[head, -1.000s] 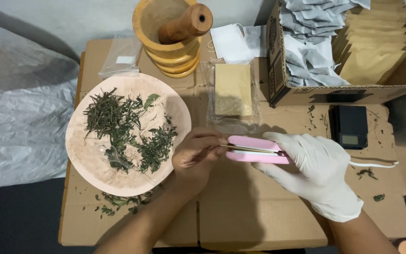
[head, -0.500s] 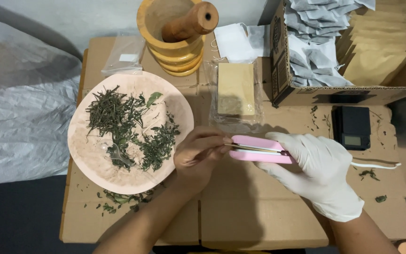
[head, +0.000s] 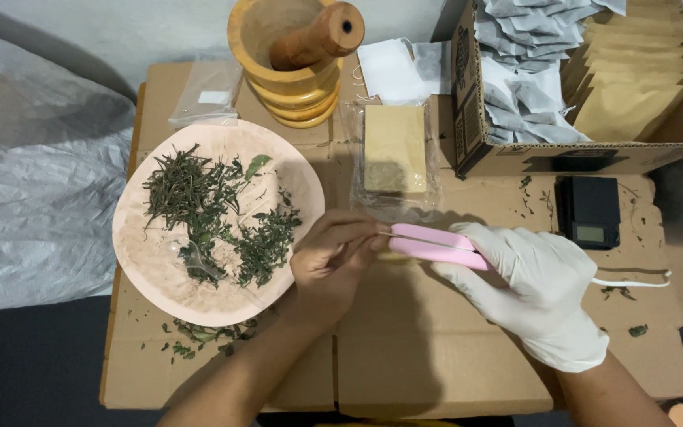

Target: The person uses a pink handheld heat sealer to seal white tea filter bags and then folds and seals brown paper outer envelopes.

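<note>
Head view: pink sealer (head: 435,245) in gloved right hand (head: 535,292) grip, bare left hand (head: 333,261) pinching its tip.

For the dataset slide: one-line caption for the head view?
Gloved right hand grips a pink handheld sealer while the bare left hand pinches at its tip, beside a plate of dried herbs.

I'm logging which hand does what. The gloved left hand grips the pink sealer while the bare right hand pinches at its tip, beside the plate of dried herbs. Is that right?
Not quite: the sides are swapped. In the head view the white-gloved right hand grips the pink sealer, and the bare left hand pinches at its tip, beside the plate of dried herbs.
</note>
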